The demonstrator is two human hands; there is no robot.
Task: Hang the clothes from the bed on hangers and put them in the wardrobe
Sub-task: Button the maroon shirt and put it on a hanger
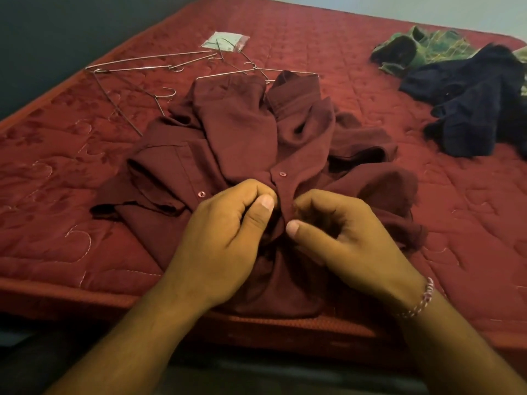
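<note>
A maroon button-up shirt (239, 132) lies crumpled on the red quilted bed (57, 172), collar away from me. A wire hanger (258, 70) sits inside its shoulders, with the hook showing at the collar. My left hand (225, 238) and my right hand (339, 238) both pinch the shirt's front placket near its lower buttons, thumbs facing each other. Several bare wire hangers (137, 69) lie on the bed to the far left of the shirt. A dark navy garment (479, 106) and a green patterned garment (422, 47) lie bunched at the far right.
A small pale packet (225, 41) rests on the bed beyond the hangers. The mattress's front edge (256, 323) runs just below my wrists. A dark wall borders the bed on the left. A beaded bracelet (422, 297) is on my right wrist.
</note>
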